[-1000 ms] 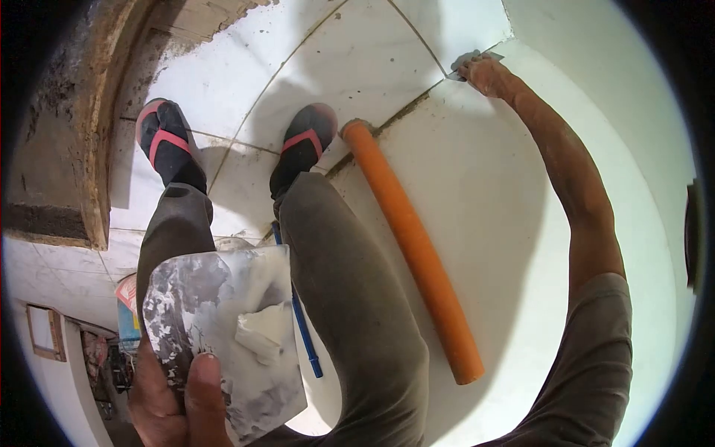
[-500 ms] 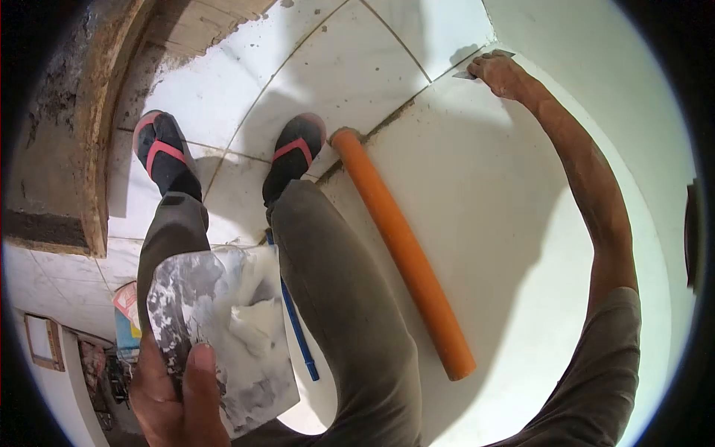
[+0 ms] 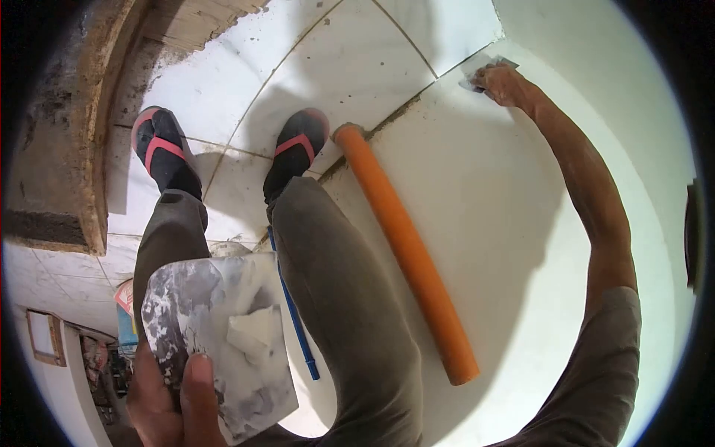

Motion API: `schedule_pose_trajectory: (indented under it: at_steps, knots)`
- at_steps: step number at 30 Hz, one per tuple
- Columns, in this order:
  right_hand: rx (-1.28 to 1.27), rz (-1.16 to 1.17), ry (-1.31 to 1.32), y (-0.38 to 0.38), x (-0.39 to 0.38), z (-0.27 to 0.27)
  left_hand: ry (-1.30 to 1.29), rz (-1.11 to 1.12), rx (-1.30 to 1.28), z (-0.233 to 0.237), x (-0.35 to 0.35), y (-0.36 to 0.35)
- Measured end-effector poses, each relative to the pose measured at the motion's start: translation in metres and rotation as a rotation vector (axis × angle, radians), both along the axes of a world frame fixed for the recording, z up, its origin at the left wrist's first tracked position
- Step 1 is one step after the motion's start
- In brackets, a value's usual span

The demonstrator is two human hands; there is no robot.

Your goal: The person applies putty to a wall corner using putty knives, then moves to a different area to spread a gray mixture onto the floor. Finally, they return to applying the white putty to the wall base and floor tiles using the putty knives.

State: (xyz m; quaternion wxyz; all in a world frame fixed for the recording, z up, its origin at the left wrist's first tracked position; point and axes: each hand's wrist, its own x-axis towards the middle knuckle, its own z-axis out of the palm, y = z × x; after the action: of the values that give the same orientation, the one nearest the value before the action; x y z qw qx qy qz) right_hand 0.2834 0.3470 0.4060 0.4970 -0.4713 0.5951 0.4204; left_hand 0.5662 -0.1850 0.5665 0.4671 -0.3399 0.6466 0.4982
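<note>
My left hand (image 3: pixel 177 406) is closed on a flat hawk-like plate (image 3: pixel 201 298) at the lower left, thumb on its top face. White putty (image 3: pixel 252 335) is smeared and heaped across that plate. At the upper right, my right arm reaches far out. The fingers of my right hand (image 3: pixel 500 85) are wrapped round a thin, flat putty knife (image 3: pixel 509 62) held against the white wall (image 3: pixel 477 186), just by the lower edge. Part of the blade is hidden behind the fingers and blurred.
An orange pipe (image 3: pixel 406 253) leans along the white wall beside my right leg. Behind that leg is a blue rod (image 3: pixel 298 328). My feet in flip-flops stand on white floor tiles (image 3: pixel 335 67). A worn wooden structure (image 3: pixel 93 149) rises at the left.
My right hand has moved slightly down, away from the floor edge, with the putty knife turned. The plate in my left hand has shifted a little down and left.
</note>
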Motion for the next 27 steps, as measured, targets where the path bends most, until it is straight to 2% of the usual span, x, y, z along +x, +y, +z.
schedule_pose_trajectory:
  at_steps: [3,6,7,10,11,14,17,21,24,26,27]
  knots:
    - [0.102,-0.137,-0.046,-0.046,-0.007,0.020,0.000,-0.035,-0.023,0.001,-0.003,0.001]
    - [0.086,-0.167,0.091,-0.047,-0.028,0.007,-0.036,-0.012,-0.022,0.001,-0.005,0.002]
    - [0.044,-0.127,0.164,-0.048,-0.031,0.004,-0.056,0.001,-0.018,0.001,-0.006,0.002]
    - [0.193,-0.075,0.215,-0.048,-0.041,-0.018,-0.057,0.028,-0.014,-0.004,-0.006,0.005]
    - [0.043,-0.082,0.204,-0.039,-0.041,-0.020,-0.059,0.035,-0.019,-0.004,-0.005,0.005]
    - [-0.174,-0.052,0.182,-0.018,-0.029,-0.031,-0.069,0.051,-0.041,-0.006,-0.004,0.008]
    - [0.038,-0.157,0.190,-0.043,-0.009,-0.036,-0.075,0.058,-0.063,-0.007,-0.001,0.010]
    - [0.072,-0.205,0.060,-0.060,0.007,-0.046,-0.076,0.068,-0.068,-0.007,0.000,0.011]
    - [0.230,-0.383,0.064,-0.083,0.004,-0.039,-0.071,0.083,-0.065,-0.007,0.001,0.010]
    - [0.065,-0.486,0.047,-0.068,-0.014,-0.042,-0.072,0.088,-0.057,-0.007,0.001,0.009]
    - [0.089,-0.494,0.125,-0.071,-0.022,-0.042,-0.066,0.089,-0.029,-0.008,-0.001,0.007]
